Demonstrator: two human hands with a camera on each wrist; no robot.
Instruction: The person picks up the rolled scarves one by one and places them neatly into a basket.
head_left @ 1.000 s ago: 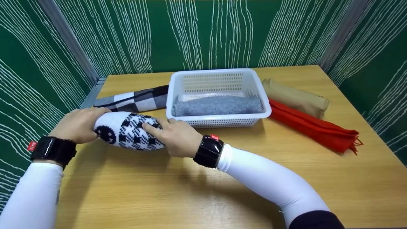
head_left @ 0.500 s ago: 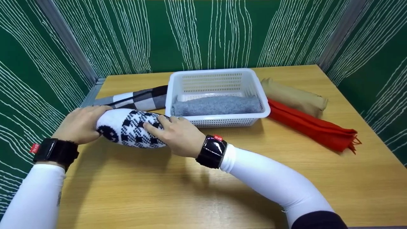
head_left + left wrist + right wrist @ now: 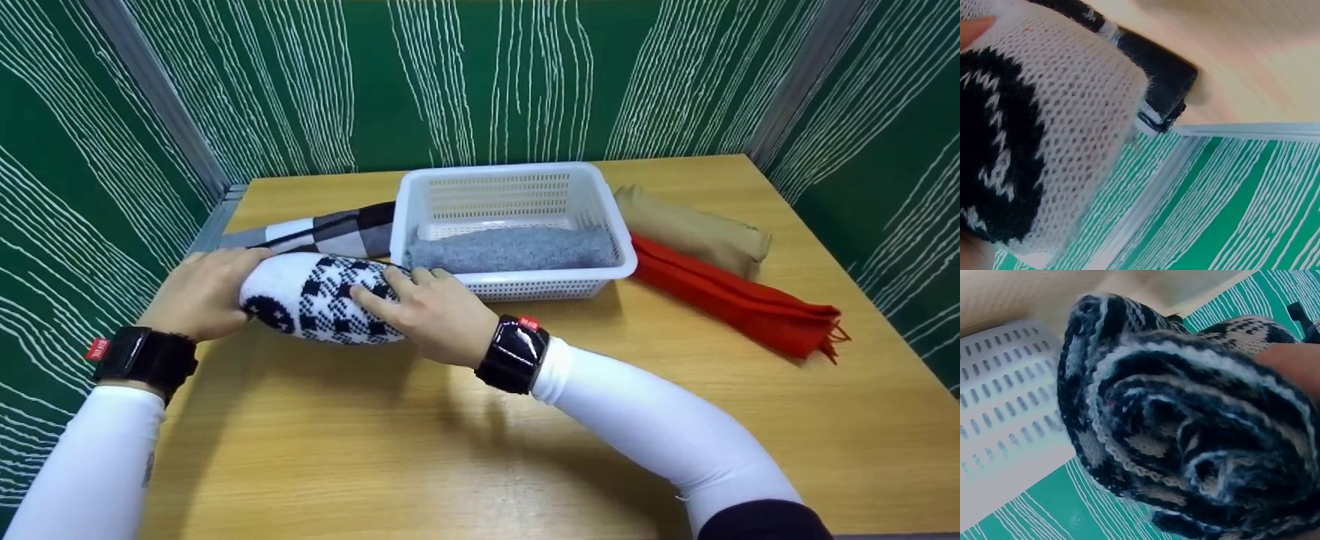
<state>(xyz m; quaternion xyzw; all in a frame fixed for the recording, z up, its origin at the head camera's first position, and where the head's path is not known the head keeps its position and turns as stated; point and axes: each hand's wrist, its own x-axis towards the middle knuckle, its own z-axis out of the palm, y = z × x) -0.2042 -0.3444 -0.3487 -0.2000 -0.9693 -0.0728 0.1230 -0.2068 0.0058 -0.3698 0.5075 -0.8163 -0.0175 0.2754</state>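
The black-and-white knitted roll (image 3: pixel 334 304) is in the air above the wooden table (image 3: pixel 360 457), near the front left corner of the white basket (image 3: pixel 525 277); the left hand (image 3: pixel 204 294) grips its one end and the right hand (image 3: pixel 439 313) its other end. Inside the basket, a grey cloth (image 3: pixel 517 250) lies along the front wall. At the left is a checked cloth (image 3: pixel 341 234), at the right a red fringed cloth (image 3: pixel 731 298) and a beige one.
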